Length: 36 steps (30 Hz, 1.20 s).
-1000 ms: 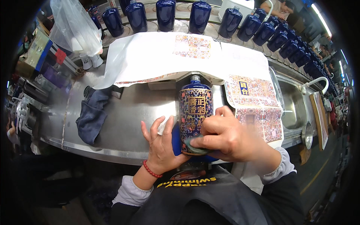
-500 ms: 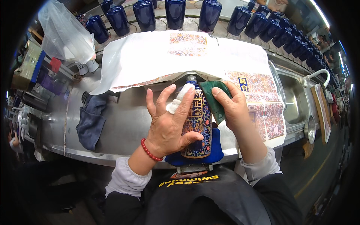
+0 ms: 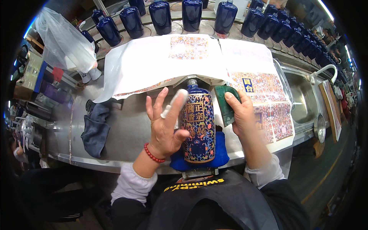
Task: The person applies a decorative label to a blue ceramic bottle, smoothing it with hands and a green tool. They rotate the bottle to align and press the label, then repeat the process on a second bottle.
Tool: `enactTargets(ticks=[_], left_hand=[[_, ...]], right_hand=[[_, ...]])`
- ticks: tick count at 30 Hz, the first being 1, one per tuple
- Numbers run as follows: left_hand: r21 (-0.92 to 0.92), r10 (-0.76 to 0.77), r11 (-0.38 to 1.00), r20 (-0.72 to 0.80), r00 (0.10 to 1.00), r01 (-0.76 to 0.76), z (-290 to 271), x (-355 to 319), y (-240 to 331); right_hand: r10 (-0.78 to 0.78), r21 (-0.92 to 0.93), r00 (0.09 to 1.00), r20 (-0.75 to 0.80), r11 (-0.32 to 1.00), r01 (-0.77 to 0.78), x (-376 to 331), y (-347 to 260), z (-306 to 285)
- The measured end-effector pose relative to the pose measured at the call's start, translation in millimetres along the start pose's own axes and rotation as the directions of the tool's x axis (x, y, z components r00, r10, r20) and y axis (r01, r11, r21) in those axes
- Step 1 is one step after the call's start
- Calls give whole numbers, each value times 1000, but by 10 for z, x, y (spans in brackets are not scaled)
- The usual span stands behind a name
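Note:
A dark blue bottle [image 3: 199,130] with a colourful floral and gold pattern lies on a blue cloth pad [image 3: 221,153], its clear neck pointing away from me. My left hand [image 3: 165,128], with white wrapping on a finger and a red bead bracelet at the wrist, is spread at the bottle's left side. Its fingers are apart and hold nothing; whether it touches the bottle I cannot tell. In my right hand [image 3: 242,113] a flat green scraper [image 3: 225,105] is pinched between thumb and fingers, just right of the bottle and apart from it.
White sheets with printed patterns [image 3: 142,63] cover the bench beyond the bottle. A grey-blue cloth [image 3: 96,130] lies at left. On the right are a steel sink [image 3: 301,96] and a white tap [image 3: 327,69]. Plain blue bottles [image 3: 160,17] line a curved conveyor at the back.
My left hand has drawn back left from the bottle's face, uncovering its pattern. The right hand has moved the green scraper slightly right, away from the bottle's neck.

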State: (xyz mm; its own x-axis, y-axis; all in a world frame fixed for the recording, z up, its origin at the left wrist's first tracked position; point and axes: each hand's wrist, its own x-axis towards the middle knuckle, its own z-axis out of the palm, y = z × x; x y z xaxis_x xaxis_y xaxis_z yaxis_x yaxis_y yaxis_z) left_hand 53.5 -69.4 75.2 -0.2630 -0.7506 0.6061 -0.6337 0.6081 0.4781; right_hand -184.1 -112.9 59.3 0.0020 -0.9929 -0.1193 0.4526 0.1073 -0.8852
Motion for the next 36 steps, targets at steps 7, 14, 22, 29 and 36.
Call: enactTargets(ticks=[7, 14, 22, 29, 36], left_hand=[[102, 311, 932, 267, 912, -347, -152, 544, -204], [-109, 254, 967, 306, 917, -232, -69, 784, -289], [-101, -63, 993, 21, 998, 64, -117, -200, -24], [217, -209, 959, 116, 971, 181, -60, -787, 311], [358, -33, 933, 11, 999, 27, -102, -744, 381]], right_hand=[[-24, -36, 1000, -11, 999, 23, -171, -85, -51], [-33, -70, 997, 68, 997, 38, -80, -107, 16], [-281, -278, 291, 915, 87, 957, -433, -667, 347], [-382, -423, 366, 848, -74, 903, -398, -574, 353], [-322, -608, 656, 682, 248, 754, -749, -469, 49]])
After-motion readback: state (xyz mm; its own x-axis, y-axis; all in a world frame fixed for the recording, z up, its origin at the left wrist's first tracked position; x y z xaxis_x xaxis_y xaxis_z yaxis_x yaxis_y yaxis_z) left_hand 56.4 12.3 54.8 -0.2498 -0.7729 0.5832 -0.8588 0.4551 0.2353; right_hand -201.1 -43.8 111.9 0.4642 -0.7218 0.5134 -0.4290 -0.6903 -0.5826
